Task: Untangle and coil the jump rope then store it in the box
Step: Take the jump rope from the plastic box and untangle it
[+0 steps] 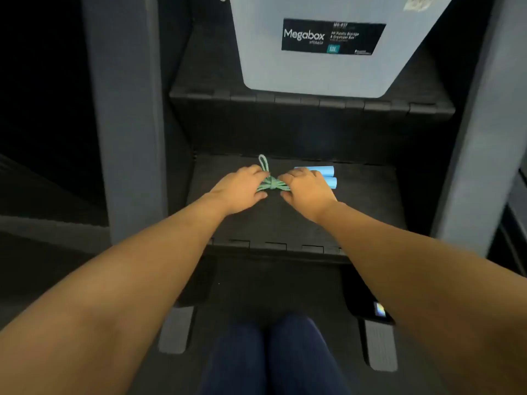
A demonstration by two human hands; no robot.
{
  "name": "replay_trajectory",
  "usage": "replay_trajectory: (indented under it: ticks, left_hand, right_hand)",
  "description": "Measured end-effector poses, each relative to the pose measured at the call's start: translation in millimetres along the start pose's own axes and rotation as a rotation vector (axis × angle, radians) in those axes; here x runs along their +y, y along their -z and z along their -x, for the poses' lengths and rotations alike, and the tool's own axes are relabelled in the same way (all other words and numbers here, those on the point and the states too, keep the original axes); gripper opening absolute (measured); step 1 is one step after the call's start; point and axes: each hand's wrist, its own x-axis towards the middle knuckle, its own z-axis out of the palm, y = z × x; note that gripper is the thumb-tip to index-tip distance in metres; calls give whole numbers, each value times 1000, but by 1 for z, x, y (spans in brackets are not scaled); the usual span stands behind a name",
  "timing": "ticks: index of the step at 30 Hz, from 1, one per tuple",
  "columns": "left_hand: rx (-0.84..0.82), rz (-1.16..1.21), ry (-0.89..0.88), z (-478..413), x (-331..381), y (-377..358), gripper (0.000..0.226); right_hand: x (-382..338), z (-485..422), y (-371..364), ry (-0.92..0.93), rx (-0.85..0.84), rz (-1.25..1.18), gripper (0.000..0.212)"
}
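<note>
Jump rope (273,185) was found bundled and knotted at mid-length on the dark lower step (285,223). Cord was pinched by left hand (239,189) and right hand (308,192) on either side of the knot. Cord was judged light and limp; the rigid blue handles (319,173) were judged the surer hold.

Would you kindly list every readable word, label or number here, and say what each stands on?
"Megabox": black label on the pale box.
"STORAGE": small, beneath it, same label.
Other label lines and teal square: too blurred to read.
Sticker at box's top right corner: unreadable.
</note>
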Motion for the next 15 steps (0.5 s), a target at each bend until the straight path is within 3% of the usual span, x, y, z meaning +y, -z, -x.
replay_trajectory:
  ticks: [6,12,15]
  left_hand:
    - [-5,-61,-1,-24,-9,-33,59]
    - [23,60,55,-29,-10,-13,41]
    - [18,151,65,-20,-3,19,36]
  right_hand:
    - [7,-29,-31,-2,-102,-23,58]
    - [9,-40,-19,-41,-47,-22,29]
    - [7,-36,16,-61,-63,-45,27]
